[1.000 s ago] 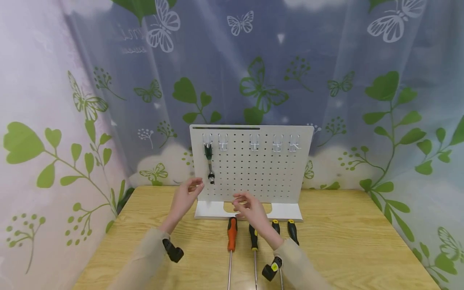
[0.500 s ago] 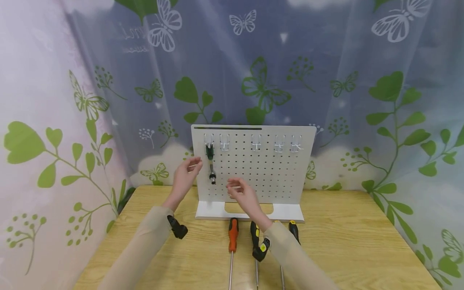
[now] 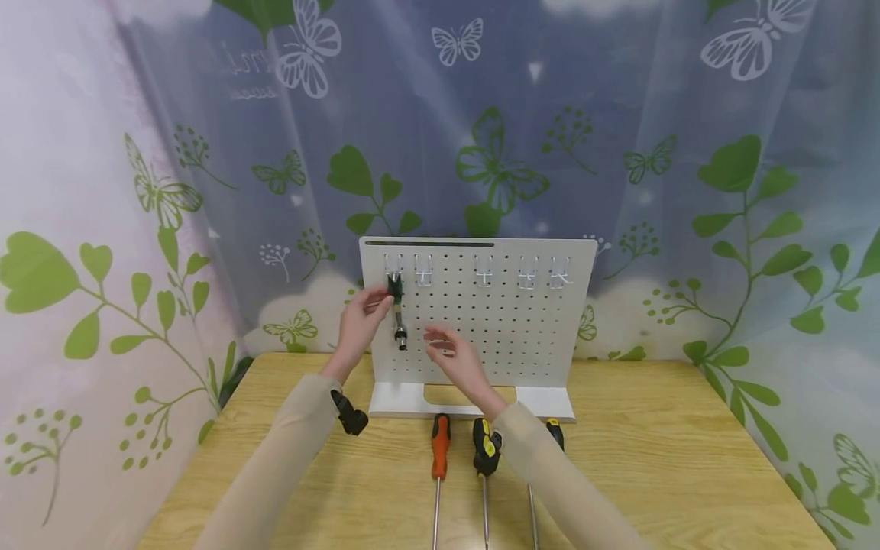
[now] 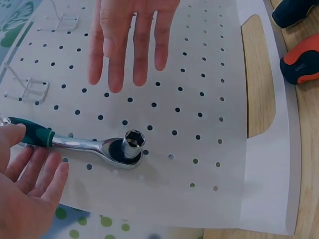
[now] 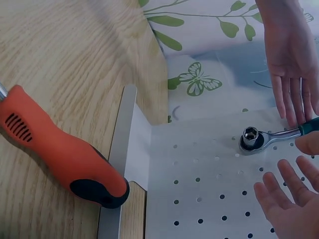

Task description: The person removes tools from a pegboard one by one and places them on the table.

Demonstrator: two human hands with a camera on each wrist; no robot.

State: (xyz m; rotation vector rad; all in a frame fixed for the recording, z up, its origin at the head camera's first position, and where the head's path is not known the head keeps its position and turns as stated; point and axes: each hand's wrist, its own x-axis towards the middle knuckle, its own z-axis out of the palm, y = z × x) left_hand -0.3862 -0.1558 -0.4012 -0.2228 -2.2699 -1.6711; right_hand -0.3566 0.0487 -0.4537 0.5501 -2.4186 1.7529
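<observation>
A ratchet wrench [image 3: 395, 287] with a green handle and a chrome socket [image 4: 133, 143] hangs from the leftmost hook of the white pegboard [image 3: 481, 328]. My left hand [image 3: 359, 325] is at its handle, thumb tip over the green grip and the fairly straight fingers [image 4: 42, 174] alongside and partly behind it. To the right of the wrench and lower, my right hand [image 3: 462, 363] hovers before the board, fingers extended and holding nothing. In the right wrist view, the left hand [image 5: 294, 64] reaches the handle from above.
More clear hooks [image 3: 484, 271] line the board's upper part. On the wooden table [image 3: 639, 451] before it lie an orange-red screwdriver [image 3: 440, 447] and black-and-yellow screwdrivers [image 3: 555, 432], partly covered by the right forearm. A patterned curtain [image 3: 412, 114] stands behind.
My left hand has risen and moved right to the wrench's handle. The right hand has moved up and left, toward the board. The wrench still hangs in the same place.
</observation>
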